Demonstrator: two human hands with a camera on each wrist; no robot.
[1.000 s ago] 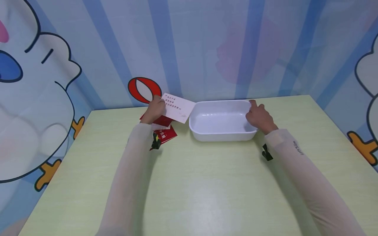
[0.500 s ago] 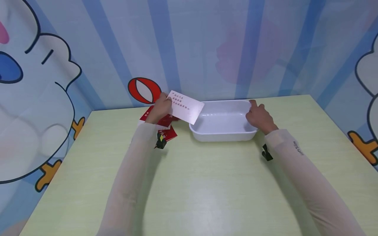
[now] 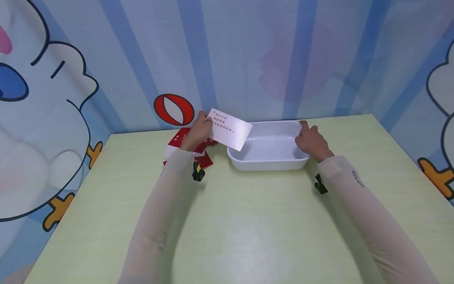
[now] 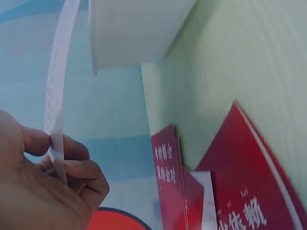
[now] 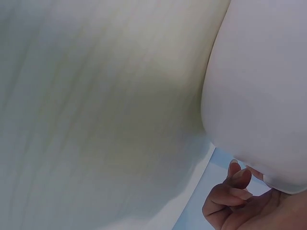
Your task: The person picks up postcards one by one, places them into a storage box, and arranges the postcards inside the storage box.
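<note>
My left hand (image 3: 200,131) pinches a white card (image 3: 232,129) by its left end, thumb on one side and fingers on the other. Printed lines of characters face up on the card, whose right part overlaps the left end of a white plastic basin (image 3: 267,165). In the left wrist view the card (image 4: 57,81) stands nearly edge-on above the hand (image 4: 57,177). At the basin's right end, my right hand (image 3: 313,141) grips the rim. The right wrist view shows its curled fingers (image 5: 223,203) beneath the outer wall of the basin (image 5: 259,86).
Several red and white cards (image 4: 244,167) lie overlapping on the table left of the basin, partly under the left forearm. The pale green table (image 3: 248,221) meets a blue cartoon-printed backdrop (image 3: 241,59) just behind the basin.
The left hand has carried the white card rightward, from beside the basin to over its left end. More of the red cards shows beneath. The right hand and basin have stayed put.
</note>
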